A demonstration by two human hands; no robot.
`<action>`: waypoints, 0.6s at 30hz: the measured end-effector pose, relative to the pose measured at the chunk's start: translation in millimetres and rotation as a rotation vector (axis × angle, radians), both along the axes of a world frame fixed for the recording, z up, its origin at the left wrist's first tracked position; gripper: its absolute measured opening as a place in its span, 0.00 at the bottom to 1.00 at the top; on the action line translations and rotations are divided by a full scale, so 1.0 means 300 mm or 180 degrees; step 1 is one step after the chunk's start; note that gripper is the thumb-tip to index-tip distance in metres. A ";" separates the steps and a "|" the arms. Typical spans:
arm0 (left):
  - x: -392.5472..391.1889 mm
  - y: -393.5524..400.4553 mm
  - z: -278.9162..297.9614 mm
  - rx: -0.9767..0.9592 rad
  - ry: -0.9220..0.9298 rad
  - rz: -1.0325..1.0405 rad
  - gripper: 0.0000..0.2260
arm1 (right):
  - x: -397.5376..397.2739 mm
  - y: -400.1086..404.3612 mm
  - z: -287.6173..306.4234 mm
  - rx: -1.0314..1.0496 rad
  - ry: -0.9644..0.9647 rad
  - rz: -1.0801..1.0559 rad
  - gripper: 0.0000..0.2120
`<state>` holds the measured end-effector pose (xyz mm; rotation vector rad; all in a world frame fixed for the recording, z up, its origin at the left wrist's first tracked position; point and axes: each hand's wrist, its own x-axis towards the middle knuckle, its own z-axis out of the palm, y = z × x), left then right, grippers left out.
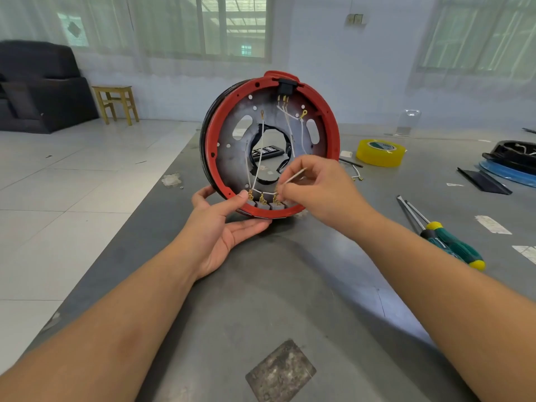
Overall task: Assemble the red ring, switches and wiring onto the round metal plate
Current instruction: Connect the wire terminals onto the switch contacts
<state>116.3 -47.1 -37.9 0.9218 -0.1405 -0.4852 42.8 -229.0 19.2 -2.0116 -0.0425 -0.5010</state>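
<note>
The round metal plate (232, 158) stands on edge on the grey table, with the red ring (333, 140) fitted round its rim. White wires (259, 166) with brass terminals run across the plate from a black socket (285, 87) at the top down to three grey switches (264, 205) at the bottom. My left hand (223, 224) cups the ring's lower left edge, thumb on the rim beside the switches. My right hand (316, 190) pinches a thin white wire end (295, 177) just above the right-hand switch.
A yellow tape roll (380, 152) lies behind on the right. Two green-handled screwdrivers (446, 239) rest at the right, a black and blue part (510, 163) at the far right. A wooden stool (116, 103) and dark sofa (37, 88) stand on the floor at left.
</note>
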 end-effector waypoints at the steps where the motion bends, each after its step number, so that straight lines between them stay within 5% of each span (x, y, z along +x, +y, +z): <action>1: 0.000 0.001 -0.001 0.0002 0.0001 -0.0014 0.31 | 0.015 0.008 0.020 0.0024 0.0040 0.0091 0.05; 18: 0.001 0.002 -0.004 -0.0053 -0.0029 -0.0060 0.28 | 0.111 -0.013 0.085 -0.0451 0.0409 0.0227 0.06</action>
